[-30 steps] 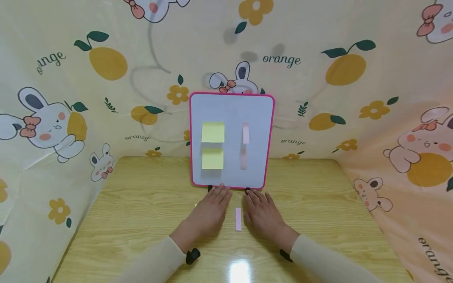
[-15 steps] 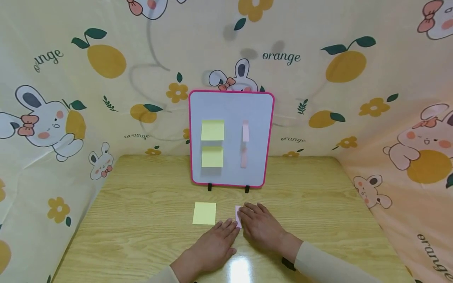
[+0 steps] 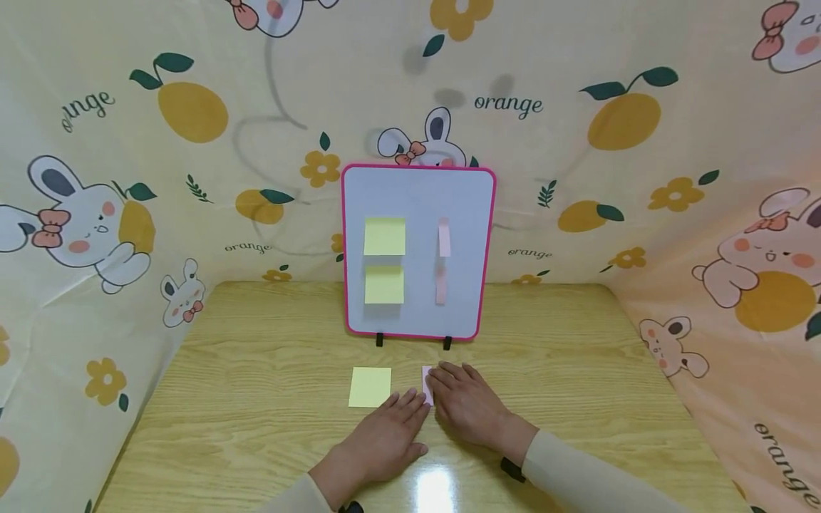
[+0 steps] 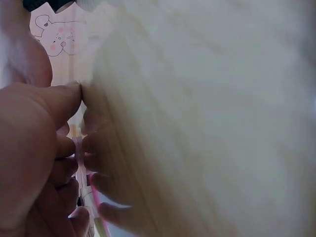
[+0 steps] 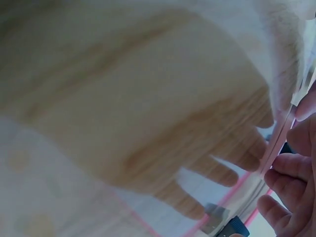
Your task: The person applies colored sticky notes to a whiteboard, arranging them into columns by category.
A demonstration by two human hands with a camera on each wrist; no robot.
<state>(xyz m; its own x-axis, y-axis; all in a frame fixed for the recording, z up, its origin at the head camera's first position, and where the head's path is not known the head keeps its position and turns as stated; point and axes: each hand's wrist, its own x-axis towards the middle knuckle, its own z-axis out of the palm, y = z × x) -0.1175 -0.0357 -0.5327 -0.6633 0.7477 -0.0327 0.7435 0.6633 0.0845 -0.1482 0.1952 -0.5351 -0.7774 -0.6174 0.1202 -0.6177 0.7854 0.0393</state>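
Observation:
On the wooden table lies a narrow pink paper strip (image 3: pixel 426 377), partly covered by fingers. My left hand (image 3: pixel 390 436) lies palm down with straight fingers, its fingertips touching the strip's near end. From the other side my right hand (image 3: pixel 470 400) rests its fingertips on the strip's right edge. A square yellow sticky note (image 3: pixel 370 385) lies flat just beyond the left hand. Both wrist views are dim and close to the table; the left hand (image 4: pixel 34 143) shows at left in one, the right hand's fingers (image 5: pixel 289 173) at right in the other.
Behind the hands a pink-edged whiteboard (image 3: pixel 420 192) stands upright on black feet (image 3: pixel 380 340). It bears two yellow notes (image 3: pixel 385 236) on its left and two pink strips (image 3: pixel 444 237) on its right. A printed cloth (image 3: pixel 551 64) walls the table.
Both hands have drawn back from the whiteboard's foot to the pink strip, uncovering the yellow note. Over the last half second the strip has shifted slightly left and away from me.

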